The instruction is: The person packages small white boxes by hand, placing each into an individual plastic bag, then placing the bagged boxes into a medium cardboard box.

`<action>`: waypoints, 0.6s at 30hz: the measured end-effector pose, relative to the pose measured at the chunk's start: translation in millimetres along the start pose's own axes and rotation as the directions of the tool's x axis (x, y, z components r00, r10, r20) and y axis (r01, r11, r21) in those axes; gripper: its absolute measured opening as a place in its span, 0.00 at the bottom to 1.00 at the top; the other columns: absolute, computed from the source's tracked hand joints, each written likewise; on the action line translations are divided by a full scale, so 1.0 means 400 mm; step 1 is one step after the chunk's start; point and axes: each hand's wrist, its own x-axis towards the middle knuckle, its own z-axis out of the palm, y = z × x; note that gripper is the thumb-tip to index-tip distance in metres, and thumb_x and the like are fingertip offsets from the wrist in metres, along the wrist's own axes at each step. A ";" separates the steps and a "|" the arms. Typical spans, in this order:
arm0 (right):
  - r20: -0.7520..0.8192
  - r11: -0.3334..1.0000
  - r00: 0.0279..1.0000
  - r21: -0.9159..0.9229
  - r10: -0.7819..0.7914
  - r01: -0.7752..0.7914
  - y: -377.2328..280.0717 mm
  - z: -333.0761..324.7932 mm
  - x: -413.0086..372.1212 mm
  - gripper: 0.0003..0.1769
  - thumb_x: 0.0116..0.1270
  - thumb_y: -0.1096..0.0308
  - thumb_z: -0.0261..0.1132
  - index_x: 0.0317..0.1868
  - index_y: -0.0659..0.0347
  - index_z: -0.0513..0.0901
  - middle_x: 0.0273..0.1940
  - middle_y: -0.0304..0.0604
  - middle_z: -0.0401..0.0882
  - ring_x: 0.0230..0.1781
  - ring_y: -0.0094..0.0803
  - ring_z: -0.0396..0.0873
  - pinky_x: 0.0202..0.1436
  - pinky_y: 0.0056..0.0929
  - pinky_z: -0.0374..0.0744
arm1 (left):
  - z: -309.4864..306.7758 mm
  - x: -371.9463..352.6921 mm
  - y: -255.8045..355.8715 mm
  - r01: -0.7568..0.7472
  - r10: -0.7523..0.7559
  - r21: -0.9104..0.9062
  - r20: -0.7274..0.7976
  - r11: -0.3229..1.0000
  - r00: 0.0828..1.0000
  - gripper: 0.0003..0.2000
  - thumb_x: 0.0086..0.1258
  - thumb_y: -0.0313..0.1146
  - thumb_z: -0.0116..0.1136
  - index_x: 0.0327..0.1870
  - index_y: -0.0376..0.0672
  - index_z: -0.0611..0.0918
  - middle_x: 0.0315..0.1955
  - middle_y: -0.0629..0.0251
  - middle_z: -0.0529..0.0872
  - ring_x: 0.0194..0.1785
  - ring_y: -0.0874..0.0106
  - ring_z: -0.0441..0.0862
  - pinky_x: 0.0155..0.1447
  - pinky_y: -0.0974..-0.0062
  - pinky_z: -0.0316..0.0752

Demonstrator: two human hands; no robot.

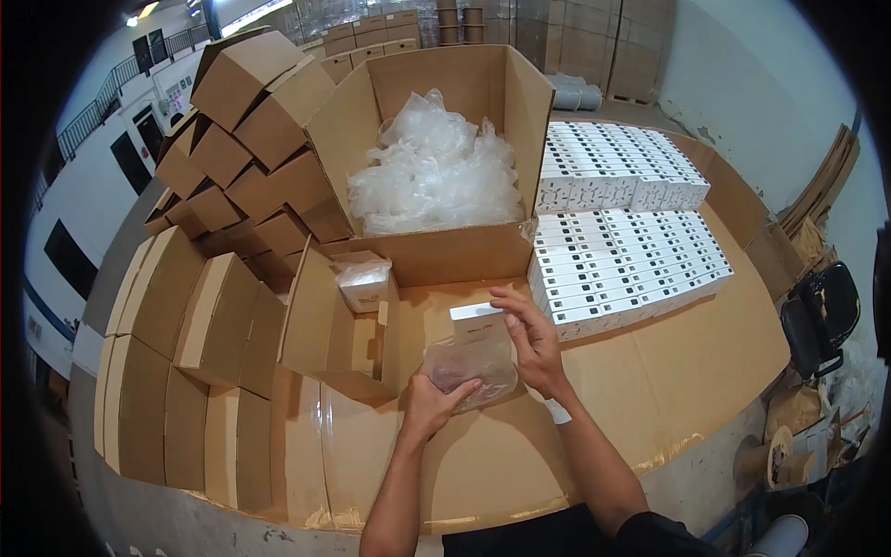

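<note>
A clear plastic bag (490,381) is gripped by my left hand (434,405), whose thumb lies across its front. Above the bag's upper edge stands a small box (477,321) with a white upper edge and a brownish face; its lower part seems to be inside the bag. My right hand (534,345) has its fingers bent around the small box's upper right corner. To the left, an open carton (320,320) holds a plastic-wrapped small box (365,286) near its back end.
A large carton (445,255) full of clear plastic bags (436,172) stands ahead. Stacks of white boxes (622,269) are at the right. Brown cartons (218,325) are piled at the left. Cardboard (640,390) covers the table.
</note>
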 end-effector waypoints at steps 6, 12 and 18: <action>-0.071 0.988 0.997 -0.156 -0.035 0.023 -0.005 -0.015 0.003 0.14 0.74 0.76 0.58 0.55 0.65 0.84 0.60 0.50 0.84 0.58 0.44 0.81 0.64 0.39 0.77 | -0.018 0.019 -0.029 -0.055 0.056 0.021 -0.062 0.998 0.997 0.26 0.59 0.29 0.80 0.57 0.33 0.80 0.48 0.58 0.89 0.49 0.70 0.87 0.56 0.70 0.82; 0.193 0.881 0.978 -0.446 -0.078 0.158 0.044 -0.007 -0.010 0.16 0.70 0.82 0.58 0.55 0.63 0.84 0.55 0.48 0.85 0.56 0.40 0.82 0.57 0.34 0.79 | -0.014 0.021 -0.016 -0.029 0.034 0.076 -0.063 0.997 0.997 0.26 0.59 0.29 0.80 0.56 0.32 0.80 0.45 0.58 0.89 0.49 0.70 0.87 0.55 0.70 0.82; 0.204 0.893 0.971 -0.402 -0.127 0.201 0.071 -0.020 0.005 0.18 0.61 0.87 0.62 0.50 0.64 0.84 0.56 0.46 0.85 0.53 0.46 0.83 0.59 0.39 0.80 | -0.004 0.032 -0.039 -0.174 0.180 0.056 -0.122 0.983 0.976 0.32 0.59 0.28 0.80 0.65 0.36 0.76 0.53 0.55 0.86 0.56 0.68 0.85 0.61 0.69 0.80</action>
